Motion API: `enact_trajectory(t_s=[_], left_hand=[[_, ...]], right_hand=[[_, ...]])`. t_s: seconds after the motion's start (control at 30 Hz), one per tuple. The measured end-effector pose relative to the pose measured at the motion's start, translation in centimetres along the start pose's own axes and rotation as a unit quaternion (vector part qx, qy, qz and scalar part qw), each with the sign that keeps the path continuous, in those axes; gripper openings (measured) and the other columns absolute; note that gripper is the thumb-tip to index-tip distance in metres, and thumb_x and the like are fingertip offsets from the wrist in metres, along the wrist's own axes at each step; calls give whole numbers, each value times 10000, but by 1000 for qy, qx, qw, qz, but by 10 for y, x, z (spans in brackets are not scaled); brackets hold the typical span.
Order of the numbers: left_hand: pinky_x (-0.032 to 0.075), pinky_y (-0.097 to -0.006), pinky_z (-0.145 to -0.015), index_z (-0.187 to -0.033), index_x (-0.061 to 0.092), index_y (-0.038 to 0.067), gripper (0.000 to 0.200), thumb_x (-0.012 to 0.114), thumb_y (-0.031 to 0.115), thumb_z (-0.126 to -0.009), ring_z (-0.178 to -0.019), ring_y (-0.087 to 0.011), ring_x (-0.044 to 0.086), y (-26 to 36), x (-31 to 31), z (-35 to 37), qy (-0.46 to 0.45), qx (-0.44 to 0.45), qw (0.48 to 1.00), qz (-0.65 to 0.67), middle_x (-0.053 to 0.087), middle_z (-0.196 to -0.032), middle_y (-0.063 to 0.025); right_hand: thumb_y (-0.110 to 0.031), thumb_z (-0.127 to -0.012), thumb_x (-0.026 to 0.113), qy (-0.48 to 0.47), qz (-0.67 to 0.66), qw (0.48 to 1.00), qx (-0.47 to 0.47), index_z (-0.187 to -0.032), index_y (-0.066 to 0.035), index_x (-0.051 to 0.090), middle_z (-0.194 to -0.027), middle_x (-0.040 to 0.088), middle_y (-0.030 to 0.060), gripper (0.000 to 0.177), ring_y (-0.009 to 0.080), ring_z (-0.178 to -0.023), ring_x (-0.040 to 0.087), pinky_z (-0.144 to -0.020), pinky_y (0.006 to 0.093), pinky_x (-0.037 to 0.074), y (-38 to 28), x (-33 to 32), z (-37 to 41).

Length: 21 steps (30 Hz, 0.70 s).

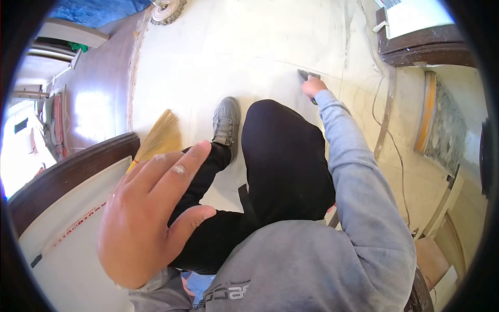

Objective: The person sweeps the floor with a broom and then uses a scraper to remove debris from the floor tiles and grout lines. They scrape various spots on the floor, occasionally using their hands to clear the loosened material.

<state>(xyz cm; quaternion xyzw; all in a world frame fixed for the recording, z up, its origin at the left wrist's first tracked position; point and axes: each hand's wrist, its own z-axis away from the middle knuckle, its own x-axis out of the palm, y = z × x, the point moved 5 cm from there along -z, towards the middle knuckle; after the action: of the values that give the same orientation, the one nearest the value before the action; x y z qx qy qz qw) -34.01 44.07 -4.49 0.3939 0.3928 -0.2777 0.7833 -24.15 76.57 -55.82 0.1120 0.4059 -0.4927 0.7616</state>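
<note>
My left hand (pixel 148 210) is raised close to the camera, palm down, fingers together and thumb spread, holding nothing. It hovers over my black trouser leg beside a dark wooden door frame (pixel 67 177). My right hand (pixel 313 86) reaches far forward in a grey sleeve and grips a dark scraper (pixel 304 75) pressed against the pale tiled floor (pixel 249 47). My knee is bent, and my grey shoe (pixel 226 122) stands on the tiles.
A straw broom (pixel 161 138) lies left of my shoe. A wire brush wheel (pixel 167 10) sits at the top. A thin cable (pixel 390 135) and a wooden strip run along the right. Dark wooden framing (pixel 421 44) and a leaning slab (pixel 442 125) stand at the right.
</note>
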Motion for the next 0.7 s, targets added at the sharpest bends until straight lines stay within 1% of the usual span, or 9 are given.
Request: enact_trajectory(t_s=[0.13, 0.23, 0.27, 0.37, 0.43, 0.47, 0.5, 0.6, 0.7], left_hand=[[488, -430, -877, -1352, 551, 45, 680, 764, 344, -780, -1011, -406, 605, -1, -1, 2, -9, -9, 1000, 6, 636, -1140, -202], [491, -432, -871, -1351, 552, 45, 679, 763, 343, -780, -1006, -407, 606, -4, -2, 3, 1, -13, 1000, -2, 636, -1137, -200], [492, -432, -868, -1351, 552, 44, 679, 764, 341, -778, -1003, -407, 606, -5, -1, 3, 4, -5, 1000, -2, 636, -1136, -199], [493, -430, -862, -1355, 553, 57, 677, 766, 335, -775, -999, -404, 607, -4, -2, 3, 0, -1, 1000, 1, 635, -1139, -197], [493, -429, -861, -1355, 552, 59, 681, 768, 336, -772, -999, -402, 607, -3, 0, 3, -2, -5, 1000, 1, 634, -1142, -195], [493, -428, -859, -1356, 551, 60, 685, 770, 337, -768, -999, -401, 607, -3, -2, 3, 4, -7, 1000, -3, 634, -1145, -193], [493, -428, -859, -1356, 551, 60, 685, 770, 337, -768, -999, -401, 607, -2, -3, 3, 7, -6, 1000, -8, 634, -1145, -193], [492, -428, -857, -1358, 550, 67, 684, 771, 338, -770, -995, -398, 606, -1, -1, 2, 9, -2, 1000, -20, 635, -1140, -192], [490, -428, -860, -1358, 551, 69, 675, 774, 318, -772, -995, -398, 604, 2, -2, 2, 3, 13, 1000, -17, 635, -1141, -192]], right_hand=[[-252, -901, 448, 23, -81, 996, 38, -1496, -10, 331, -1257, 615, 252, 652, 369, -1155, 609, -972, 414, 485, 13, -13, 19], [-262, -920, 448, -15, -85, 995, 59, -1508, -45, 326, -1249, 622, 245, 639, 373, -1134, 618, -962, 420, 487, -4, -21, 32], [-263, -929, 440, -8, -55, 998, 31, -1518, -77, 321, -1227, 630, 253, 629, 365, -1100, 638, -933, 422, 500, 15, 4, 8], [-267, -933, 440, -17, -49, 998, 41, -1519, -81, 317, -1207, 636, 260, 627, 367, -1082, 646, -920, 425, 508, 11, -16, 38], [-266, -933, 433, 95, 2, 995, 6, -1510, -73, 333, -1220, 626, 268, 617, 383, -1064, 650, -912, 431, 513, 28, -15, 2], [-270, -937, 426, 6, -129, 989, 77, -1504, -60, 337, -1264, 601, 272, 611, 400, -1119, 619, -954, 436, 494, 13, -34, 23], [-270, -937, 426, 9, -133, 988, 74, -1504, -60, 337, -1264, 601, 272, 611, 400, -1119, 619, -954, 436, 494, 12, -34, 13], [-284, -948, 415, 14, 15, 1000, -13, -1522, -57, 295, -1328, 559, 270, 629, 383, -1242, 549, -1050, 437, 427, 22, -7, -9], [-286, -950, 415, -16, -37, 999, 26, -1527, -68, 289, -1341, 552, 263, 629, 391, -1255, 535, -1064, 435, 414, 19, -4, 30]])
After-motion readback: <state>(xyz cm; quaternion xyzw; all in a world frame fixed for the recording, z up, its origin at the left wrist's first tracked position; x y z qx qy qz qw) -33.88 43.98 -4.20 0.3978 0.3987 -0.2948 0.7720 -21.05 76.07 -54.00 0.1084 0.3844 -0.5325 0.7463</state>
